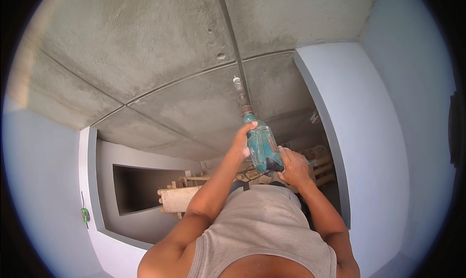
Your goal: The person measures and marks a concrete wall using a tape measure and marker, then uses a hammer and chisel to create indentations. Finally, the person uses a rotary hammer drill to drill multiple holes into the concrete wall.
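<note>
A teal power drill (262,141), dusty and scuffed, points up and away toward the concrete ceiling. My left hand (242,139) wraps around the front of its body, thumb lying just behind the chuck. At the rear end, my right hand (294,165) is closed around the drill's grip, which the fingers partly hide. From the chuck extends a ribbed, spiral-looking bit (240,90) with a whitish tip. That tip appears near a long groove in the ceiling; I cannot tell whether it touches.
The grey ceiling (160,40) has crossing grooves and a small round hollow (221,56). White frames border it at left and right (359,108). A green-and-black tape measure (85,215) rests at the left frame. Wooden boards (182,199) lie below, near a dark wall opening (138,188).
</note>
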The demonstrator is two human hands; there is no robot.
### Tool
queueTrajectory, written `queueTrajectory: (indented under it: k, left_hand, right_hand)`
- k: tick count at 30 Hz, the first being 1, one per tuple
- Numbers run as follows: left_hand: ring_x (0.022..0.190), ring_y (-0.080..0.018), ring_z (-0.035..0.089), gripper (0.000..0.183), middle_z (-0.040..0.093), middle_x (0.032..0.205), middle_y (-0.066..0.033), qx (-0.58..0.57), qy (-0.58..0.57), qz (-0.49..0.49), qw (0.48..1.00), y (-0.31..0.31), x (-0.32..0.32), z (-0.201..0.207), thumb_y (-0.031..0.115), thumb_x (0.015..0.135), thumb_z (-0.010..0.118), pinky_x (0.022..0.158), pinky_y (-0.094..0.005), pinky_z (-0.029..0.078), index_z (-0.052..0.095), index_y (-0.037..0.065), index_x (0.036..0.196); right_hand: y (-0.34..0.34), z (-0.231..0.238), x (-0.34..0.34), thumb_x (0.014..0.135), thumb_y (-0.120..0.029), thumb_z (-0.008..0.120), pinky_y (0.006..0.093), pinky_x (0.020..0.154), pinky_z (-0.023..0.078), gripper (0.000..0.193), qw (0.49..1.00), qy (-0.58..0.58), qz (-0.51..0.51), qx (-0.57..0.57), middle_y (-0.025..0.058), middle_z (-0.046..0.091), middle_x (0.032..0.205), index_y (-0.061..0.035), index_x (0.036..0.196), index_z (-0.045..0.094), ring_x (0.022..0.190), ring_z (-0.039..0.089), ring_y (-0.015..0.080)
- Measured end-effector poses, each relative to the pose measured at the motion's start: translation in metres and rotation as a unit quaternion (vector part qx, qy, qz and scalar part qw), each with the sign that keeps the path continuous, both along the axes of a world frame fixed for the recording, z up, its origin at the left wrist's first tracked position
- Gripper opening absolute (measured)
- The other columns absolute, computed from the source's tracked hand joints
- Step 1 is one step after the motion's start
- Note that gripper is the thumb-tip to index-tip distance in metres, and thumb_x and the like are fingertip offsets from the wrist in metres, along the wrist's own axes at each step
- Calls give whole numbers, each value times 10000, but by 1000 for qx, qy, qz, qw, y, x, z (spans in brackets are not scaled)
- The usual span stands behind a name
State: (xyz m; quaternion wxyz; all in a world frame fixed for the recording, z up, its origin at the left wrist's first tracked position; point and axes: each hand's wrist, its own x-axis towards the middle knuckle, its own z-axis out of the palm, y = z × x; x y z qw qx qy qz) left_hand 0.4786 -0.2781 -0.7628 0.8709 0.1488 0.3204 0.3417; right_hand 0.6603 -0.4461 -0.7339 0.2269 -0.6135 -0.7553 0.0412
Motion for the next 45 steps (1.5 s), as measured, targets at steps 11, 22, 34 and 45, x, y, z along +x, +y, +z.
queueTrajectory:
  k: [11, 22, 34, 45]
  left_hand:
    - [979, -308, 726, 507, 719, 1084, -179, 35, -19, -1, 999, 35, -18, -36, 286, 864, 761, 895, -470, 609, 632, -38, 1232]
    - [990, -301, 719, 523, 712, 1101, -162, 57, -11, -1, 998, 33, -23, -38, 293, 875, 757, 900, -462, 603, 617, -26, 1265]
    - [1026, -264, 704, 644, 675, 1157, -178, 120, 275, 5, 954, -49, -17, -6, 433, 957, 746, 795, -410, 615, 542, -69, 1307]
    - [1036, -250, 685, 655, 704, 1156, -163, 114, 317, -5, 942, -38, -24, -34, 524, 994, 660, 919, -392, 529, 622, -64, 1280]
  right_hand:
    - [31, -18, -16, 543, -174, 938, 449, 887, 542, 944, 1000, -11, 8, 24, 193, 663, 1226, 46, 1385, 570, 1015, 676, 344]
    - [36, -31, -26, 558, -195, 931, 443, 841, 533, 917, 999, -45, -7, 27, 197, 666, 1201, 57, 1365, 575, 988, 673, 340]
    - [39, -31, -32, 596, -176, 888, 429, 846, 507, 839, 996, -77, -32, -19, 177, 656, 1164, 55, 1338, 571, 981, 657, 336]
    - [44, -37, -32, 708, -122, 727, 415, 705, 518, 590, 991, -118, 10, 65, 163, 655, 1001, 66, 1254, 605, 781, 658, 303]
